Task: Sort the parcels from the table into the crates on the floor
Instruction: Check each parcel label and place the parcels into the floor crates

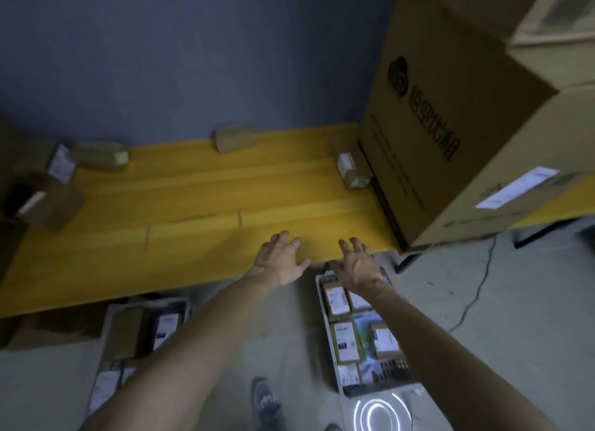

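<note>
Both hands are empty. The left hand (pixel 280 260) and the right hand (pixel 357 266) hover with fingers spread over the near edge of the yellow table (pixel 193 205), gripping nothing.

Below them on the floor, the right crate (pixel 329 334) is already packed with labelled parcels. The left crate (pixel 104 334) holds several more. So much of the sorting looks done.

Still to sort:
- A small labelled parcel (pixel 352 170) lies by the table's right end, against the large carton (pixel 450 124). Its long axis runs from the far edge toward the near edge, label up.
- A plain box (pixel 235 139) sits lengthwise along the far edge.
- A loose cluster of boxes (pixel 48 205) crowds the left end, variously tilted.
</note>
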